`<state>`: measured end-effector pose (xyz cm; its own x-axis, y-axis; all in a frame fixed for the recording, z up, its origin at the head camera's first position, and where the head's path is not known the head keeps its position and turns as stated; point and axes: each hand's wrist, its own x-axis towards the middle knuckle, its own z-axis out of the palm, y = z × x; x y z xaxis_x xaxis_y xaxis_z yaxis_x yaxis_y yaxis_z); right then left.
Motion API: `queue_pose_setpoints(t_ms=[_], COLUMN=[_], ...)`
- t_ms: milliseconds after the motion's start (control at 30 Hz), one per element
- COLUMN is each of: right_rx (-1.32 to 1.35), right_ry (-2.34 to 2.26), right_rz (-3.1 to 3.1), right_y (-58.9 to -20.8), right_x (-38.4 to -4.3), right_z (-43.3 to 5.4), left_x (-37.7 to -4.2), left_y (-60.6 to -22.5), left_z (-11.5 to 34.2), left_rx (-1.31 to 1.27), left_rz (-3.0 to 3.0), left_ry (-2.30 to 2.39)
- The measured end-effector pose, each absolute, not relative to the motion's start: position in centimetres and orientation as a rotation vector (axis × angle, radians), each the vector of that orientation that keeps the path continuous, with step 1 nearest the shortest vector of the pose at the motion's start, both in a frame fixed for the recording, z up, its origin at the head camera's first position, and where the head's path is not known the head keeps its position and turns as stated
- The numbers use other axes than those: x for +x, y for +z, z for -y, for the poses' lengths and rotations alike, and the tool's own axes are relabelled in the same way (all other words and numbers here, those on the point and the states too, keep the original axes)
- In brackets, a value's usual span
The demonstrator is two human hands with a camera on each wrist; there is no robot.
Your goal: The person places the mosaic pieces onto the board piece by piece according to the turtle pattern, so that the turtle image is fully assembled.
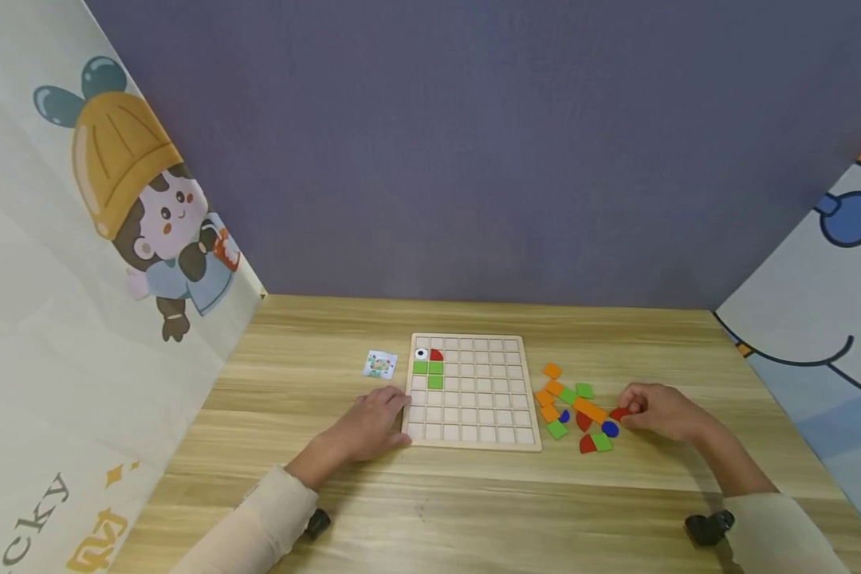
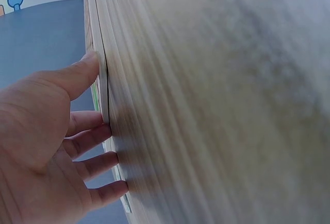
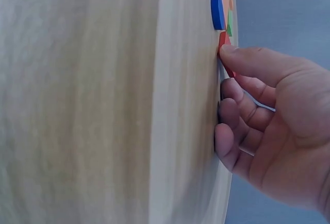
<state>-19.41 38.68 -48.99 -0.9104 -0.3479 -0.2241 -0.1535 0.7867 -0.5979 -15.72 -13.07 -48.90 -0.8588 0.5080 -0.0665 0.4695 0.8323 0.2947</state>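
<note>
Pinching a red piece (image 1: 617, 414) just beside the loose coloured tiles (image 1: 589, 410), the right hand (image 1: 662, 410) has a narrow grip. Farther left, the left hand (image 1: 371, 422), fingers apart, touches the left edge of the grid board (image 1: 473, 416), near which lies a printed packet (image 1: 380, 364).

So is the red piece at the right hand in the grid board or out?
Out: the right hand pinches the red piece to the right of the grid board.

Smooth wood-grain tabletop (image 1: 473, 510), matt wooden grid board (image 1: 484, 401), smooth matt tiles (image 1: 590, 410), cloth sleeves (image 1: 265, 514)
</note>
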Motion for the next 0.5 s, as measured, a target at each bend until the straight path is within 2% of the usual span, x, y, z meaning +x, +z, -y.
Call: queue_pose_setpoints(t_ms=[500], right_rx=[-0.406], right_ry=[-0.865], right_rz=[-2.653], right_y=[-49.45], right_x=[-19.54], right_z=[-38.67], left_x=[-16.13], left_y=[-49.33], left_z=[13.20], left_rx=[0.782], left_rz=[-2.865], left_ry=[0.402])
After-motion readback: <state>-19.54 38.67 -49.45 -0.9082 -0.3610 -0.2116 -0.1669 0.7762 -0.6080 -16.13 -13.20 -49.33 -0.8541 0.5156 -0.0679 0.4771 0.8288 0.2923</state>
